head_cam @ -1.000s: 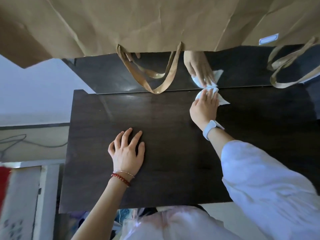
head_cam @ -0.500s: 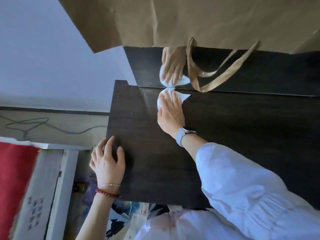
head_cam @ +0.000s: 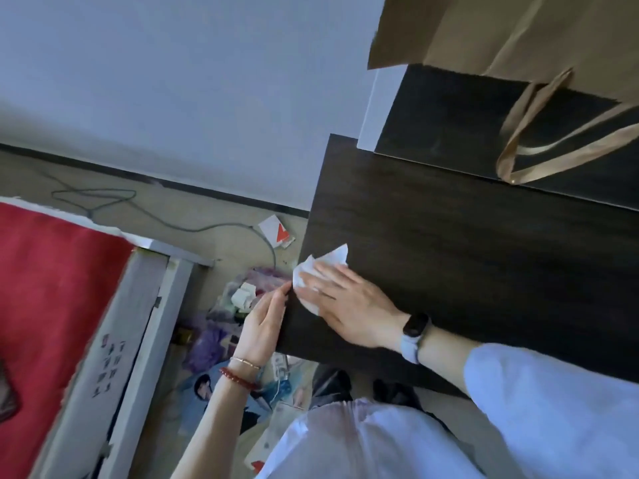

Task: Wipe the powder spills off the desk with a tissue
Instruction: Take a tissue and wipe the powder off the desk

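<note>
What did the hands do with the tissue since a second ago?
The right hand slid the crumpled white tissue from the dark wooden desk's back edge to its left edge. The left hand left the desktop and now waits beside that edge. The tissue stays under flat fingers.

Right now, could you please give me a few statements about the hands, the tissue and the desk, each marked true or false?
1. The right hand presses the tissue flat at the desk's left edge. True.
2. The left hand lies flat in the middle of the desk. False: it is beside the desk's left edge, fingertips near the tissue.
3. A brown paper bag hangs above the far part of the desk. True.
4. The tissue lies under the bag's handle. False: it is well away, at the near left edge.
</note>
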